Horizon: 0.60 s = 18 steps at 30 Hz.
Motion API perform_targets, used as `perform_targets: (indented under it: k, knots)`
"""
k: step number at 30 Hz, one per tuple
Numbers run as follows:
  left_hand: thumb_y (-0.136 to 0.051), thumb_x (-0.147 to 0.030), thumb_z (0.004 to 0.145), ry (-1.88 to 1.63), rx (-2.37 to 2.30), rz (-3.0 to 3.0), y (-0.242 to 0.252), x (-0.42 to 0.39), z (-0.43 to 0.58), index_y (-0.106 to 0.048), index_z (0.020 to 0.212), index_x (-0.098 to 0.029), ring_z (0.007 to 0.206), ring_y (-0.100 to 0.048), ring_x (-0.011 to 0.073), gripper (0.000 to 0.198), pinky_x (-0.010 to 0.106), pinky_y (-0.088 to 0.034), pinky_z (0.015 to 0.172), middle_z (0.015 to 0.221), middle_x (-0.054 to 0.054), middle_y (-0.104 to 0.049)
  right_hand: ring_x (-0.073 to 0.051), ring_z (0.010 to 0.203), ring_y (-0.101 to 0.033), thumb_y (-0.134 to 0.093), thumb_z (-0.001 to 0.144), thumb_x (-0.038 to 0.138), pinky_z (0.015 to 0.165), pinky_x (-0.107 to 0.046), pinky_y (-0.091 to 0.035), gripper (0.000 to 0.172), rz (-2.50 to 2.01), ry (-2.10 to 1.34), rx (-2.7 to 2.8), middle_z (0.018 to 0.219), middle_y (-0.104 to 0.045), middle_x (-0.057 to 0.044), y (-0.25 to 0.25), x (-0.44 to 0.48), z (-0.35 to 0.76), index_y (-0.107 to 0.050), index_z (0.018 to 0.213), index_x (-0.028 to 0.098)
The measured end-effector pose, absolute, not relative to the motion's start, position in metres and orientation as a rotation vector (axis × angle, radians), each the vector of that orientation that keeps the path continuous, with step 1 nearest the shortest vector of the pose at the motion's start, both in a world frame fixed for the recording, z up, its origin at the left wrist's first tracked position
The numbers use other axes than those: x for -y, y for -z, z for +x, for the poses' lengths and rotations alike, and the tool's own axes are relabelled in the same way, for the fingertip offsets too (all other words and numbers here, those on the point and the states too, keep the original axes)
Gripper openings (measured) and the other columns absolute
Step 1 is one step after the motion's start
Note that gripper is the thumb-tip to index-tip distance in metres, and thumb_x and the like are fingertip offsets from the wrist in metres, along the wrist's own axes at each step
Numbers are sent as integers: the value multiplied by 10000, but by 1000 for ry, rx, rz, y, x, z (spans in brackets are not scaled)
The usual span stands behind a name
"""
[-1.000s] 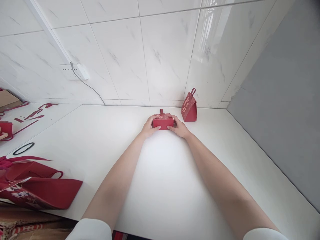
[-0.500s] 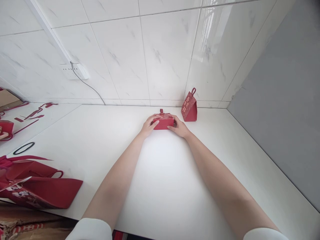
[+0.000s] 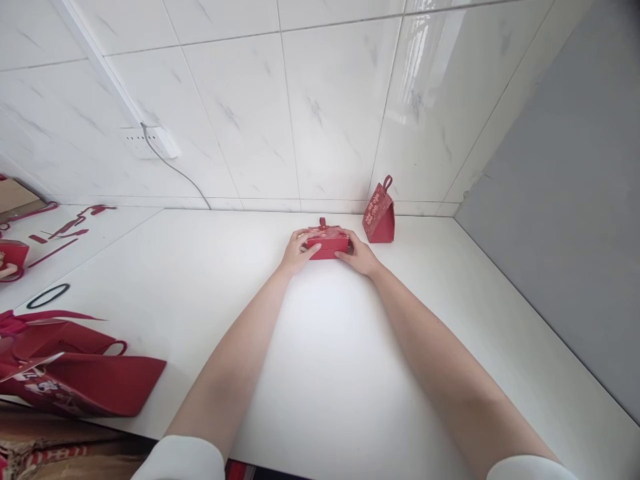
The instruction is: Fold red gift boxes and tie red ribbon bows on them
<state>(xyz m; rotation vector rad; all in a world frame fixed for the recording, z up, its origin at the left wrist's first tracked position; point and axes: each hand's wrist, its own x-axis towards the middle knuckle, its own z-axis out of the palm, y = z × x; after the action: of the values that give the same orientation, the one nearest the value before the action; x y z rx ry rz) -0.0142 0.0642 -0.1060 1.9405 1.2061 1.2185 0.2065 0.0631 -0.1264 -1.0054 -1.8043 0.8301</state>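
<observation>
Holding: we part-curl left hand (image 3: pixel 296 255), right hand (image 3: pixel 361 257) round its ends
Red box (image 3: pixel 328 245): between them, long axis crosswise (neither hand nearer)

White table (image 3: pixel 340 373): stretched under left hand (image 3: pixel 296 254) and right hand (image 3: pixel 362 256)
Low red box (image 3: pixel 327 251): sat between them
Upright red box (image 3: pixel 381 220): stood just beyond right hand
Black loop (image 3: pixel 67 287), red carton (image 3: pixel 113 383): lay well left of left hand

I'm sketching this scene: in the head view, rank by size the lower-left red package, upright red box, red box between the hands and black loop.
1. Red package
2. Upright box and held box: too alike to rank
3. Black loop
</observation>
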Motion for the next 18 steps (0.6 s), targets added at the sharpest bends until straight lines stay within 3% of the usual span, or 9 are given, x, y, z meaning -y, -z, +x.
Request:
perform_targets:
  k: [4, 9, 14, 18]
  knots:
    - [-485, -491, 866, -1215, -1165, 1671, 104, -66, -18, -680, 1125, -251, 1145, -527, 258, 404, 361, -551, 833, 1321, 85, -451, -274, 1007, -626, -598, 800, 346, 928, -486, -474, 746, -1180, -691, 1788, 1180, -640, -73, 129, -63, 206, -241, 1451, 279]
    - [-559, -325, 777, -1184, -974, 1513, 105, -70, -26, -703, 1082, -207, 1120, -551, 273, 358, 390, -530, 839, 1354, 76, -513, -257, 1085, -587, -430, 902, 276, 932, -459, -479, 556, -1059, -310, 1775, 1288, -569, -91, 121, -58, 200, -288, 1440, 268]
    - [-599, -234, 712, -1192, -1123, 1610, 110, -73, -25, -704, 1038, -203, 879, -592, 189, 344, 337, -471, 800, 1028, 59, -678, -241, 1222, -504, -319, 949, 198, 1036, -488, -397, 441, -894, 30, 1822, 1337, -541, -72, 108, -49, 182, -382, 1381, 266]
    - [-602, -212, 715, -1225, -1167, 1631, 114, -74, -21, -665, 945, -195, 815, -572, 164, 239, 310, -434, 796, 839, 19, -652, -260, 1394, -295, -392, 943, 301, 1072, -498, -377, 518, -777, -15, 1906, 1560, -196, -54, 102, -38, 171, -255, 1441, 287]
